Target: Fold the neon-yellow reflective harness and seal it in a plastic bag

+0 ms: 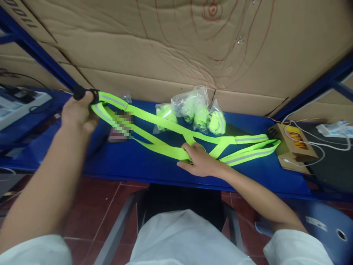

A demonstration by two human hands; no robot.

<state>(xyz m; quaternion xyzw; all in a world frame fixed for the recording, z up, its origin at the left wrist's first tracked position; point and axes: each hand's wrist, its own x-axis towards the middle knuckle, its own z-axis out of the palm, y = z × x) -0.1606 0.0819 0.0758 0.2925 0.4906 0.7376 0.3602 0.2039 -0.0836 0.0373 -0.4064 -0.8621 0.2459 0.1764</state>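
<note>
A neon yellow-green strap harness (154,118) with grey reflective stripes stretches across the blue table (110,162). At the left, my left hand (79,112) is closed on its black end, raised near the blue frame post. My right hand (198,160) grips the straps around the harness's middle, with the fingers wrapped round a yellow-green band. Beyond my right hand the striped loops trail off to the right. Behind the harness lie several clear plastic bags (190,103) with rolled yellow-green straps inside.
An open cardboard box (311,149) with orange and yellow contents stands at the right, white cables (325,145) beside it. White power strips lie at both sides. Cardboard (165,48) with red curved lines backs the table. A blue stool (328,224) is at lower right.
</note>
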